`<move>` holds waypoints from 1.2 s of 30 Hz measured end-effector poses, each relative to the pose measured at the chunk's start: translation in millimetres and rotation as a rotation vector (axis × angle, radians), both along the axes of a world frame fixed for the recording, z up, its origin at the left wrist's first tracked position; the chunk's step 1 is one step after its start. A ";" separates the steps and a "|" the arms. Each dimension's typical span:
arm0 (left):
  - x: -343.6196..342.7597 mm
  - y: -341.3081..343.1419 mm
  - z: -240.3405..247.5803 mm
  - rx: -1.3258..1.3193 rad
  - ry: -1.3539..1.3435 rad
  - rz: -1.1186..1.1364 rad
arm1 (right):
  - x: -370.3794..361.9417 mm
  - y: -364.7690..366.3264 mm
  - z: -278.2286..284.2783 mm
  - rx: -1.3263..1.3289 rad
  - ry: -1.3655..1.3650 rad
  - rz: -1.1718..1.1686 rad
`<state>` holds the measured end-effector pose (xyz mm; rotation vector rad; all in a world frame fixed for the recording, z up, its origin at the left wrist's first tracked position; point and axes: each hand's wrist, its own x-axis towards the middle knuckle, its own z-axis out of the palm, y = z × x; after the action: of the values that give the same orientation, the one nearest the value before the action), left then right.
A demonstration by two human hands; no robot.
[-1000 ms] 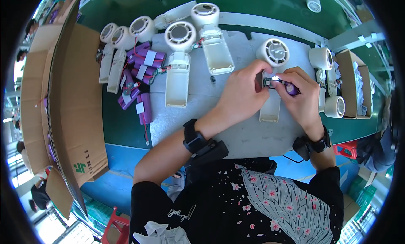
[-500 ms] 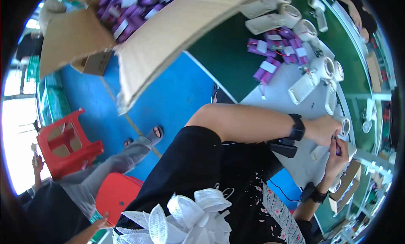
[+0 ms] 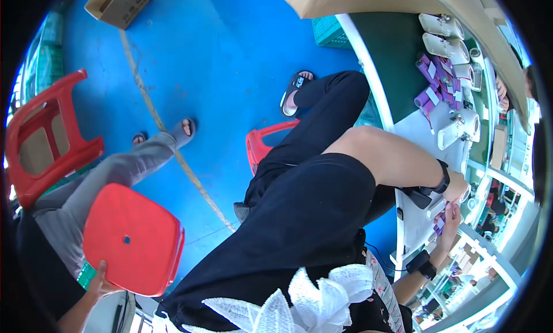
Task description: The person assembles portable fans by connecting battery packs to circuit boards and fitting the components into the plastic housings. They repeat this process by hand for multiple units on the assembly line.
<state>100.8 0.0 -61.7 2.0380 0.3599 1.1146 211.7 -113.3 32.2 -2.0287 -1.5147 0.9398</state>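
- Leftmost, a red plastic stool (image 3: pixel 55 142) stands near the rim of the view; right of it, a co-worker's hand (image 3: pixel 103 284) touches the edge of a second red stool (image 3: pixel 132 238), whose seat has a small round hole.
- Above them, a small carton (image 3: pixel 118 6) carries dark marks too small to read.
- Blue floor (image 3: pixel 224 50), crossed by a tan line, stretches as open room from these stools to the workbench.
- At the top, a large cardboard carton (image 3: pixel 340 0) bears dark printed lettering; its lower edge overhangs the bench corner.
- The bench's white edge (image 3: pixel 373 74) runs down beside a dark green top and a pale grey mat (image 3: pixel 417 128).
- Loose purple packs (image 3: pixel 440 82) with white labels, illegible here, lie below several white fan housings (image 3: pixel 442 26).
- Farther right, the left hand (image 3: pixel 457 187) bends over the work; its fingers are hidden, so their state cannot be told.
- Just below, the right hand (image 3: pixel 449 226) has its fingers curled around a purple battery pack (image 3: pixel 439 224), glossy with pale patches, above the mat's far side.
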 end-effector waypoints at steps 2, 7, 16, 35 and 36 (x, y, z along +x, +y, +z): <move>9.0 6.7 -6.4 0.062 0.057 0.016 | -6.8 -8.7 -0.7 0.006 0.172 0.004; 19.7 9.1 -14.3 0.029 0.122 -0.061 | -6.8 -22.1 12.6 -0.038 0.334 -0.065; -6.4 1.9 8.6 -0.094 0.197 -0.133 | 13.7 -33.0 -2.1 0.163 -0.738 -0.001; -49.9 -16.0 8.8 -0.066 0.052 -0.093 | -4.6 -53.5 5.0 0.357 -0.851 0.293; -50.0 -17.3 7.3 -0.078 0.031 -0.087 | 0.2 -52.1 3.5 0.395 -0.927 0.381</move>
<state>50.8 -17.3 -54.3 1.9856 0.3217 1.0018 211.9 -165.4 35.6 -1.9787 -2.3644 -0.2951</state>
